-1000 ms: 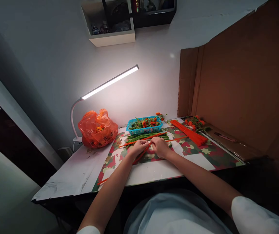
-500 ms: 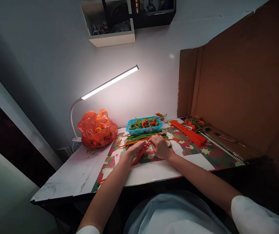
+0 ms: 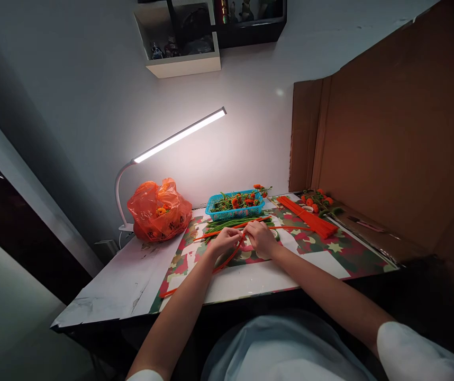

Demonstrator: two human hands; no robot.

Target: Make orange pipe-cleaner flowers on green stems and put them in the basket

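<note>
Strand (image 3: 233, 256), orange, seems partly hidden by the right hand (image 3: 262, 241).

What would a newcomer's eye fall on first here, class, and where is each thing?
First, the lit lamp, its bright bar slanting above the desk. Then the orange plastic bag on the left and, to its right, a blue basket of orange flowers near the back. In the middle, the left hand and right hand hold thin orange strips.
</note>
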